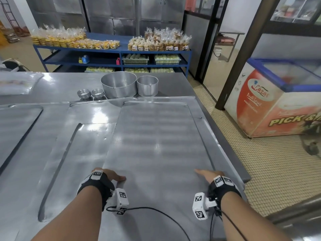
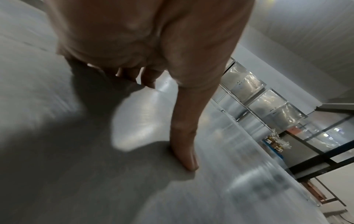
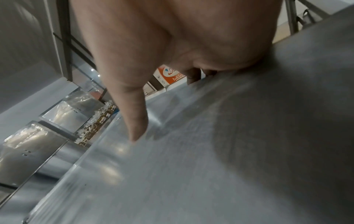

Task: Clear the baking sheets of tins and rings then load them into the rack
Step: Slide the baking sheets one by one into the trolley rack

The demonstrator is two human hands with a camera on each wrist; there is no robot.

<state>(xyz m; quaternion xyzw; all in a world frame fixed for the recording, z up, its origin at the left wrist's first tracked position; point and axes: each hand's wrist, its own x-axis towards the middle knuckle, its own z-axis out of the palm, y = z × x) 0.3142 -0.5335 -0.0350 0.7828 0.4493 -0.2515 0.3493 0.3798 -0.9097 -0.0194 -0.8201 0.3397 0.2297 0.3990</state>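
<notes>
A large bare baking sheet (image 1: 156,140) lies lengthwise in front of me on top of other sheets. My left hand (image 1: 111,176) grips its left edge, thumb (image 2: 184,151) flat on top and fingers (image 2: 147,78) curled over the rim. My right hand (image 1: 208,174) grips the right edge the same way, thumb (image 3: 134,121) on the metal and fingers (image 3: 193,77) hooked over the side. A second sheet (image 1: 83,145) lies under it to the left, a third (image 1: 17,127) at far left. Beyond them stand a large round tin (image 1: 118,86), a smaller tin (image 1: 147,85) and two stacks of small tart tins (image 1: 84,93).
The steel table's right edge (image 1: 225,145) runs just beside my right hand, with tiled floor (image 1: 260,162) beyond. A chest freezer (image 1: 278,101) stands at right. A blue shelf table (image 1: 112,49) with bagged biscuits stands behind, before steel cabinets (image 1: 112,14).
</notes>
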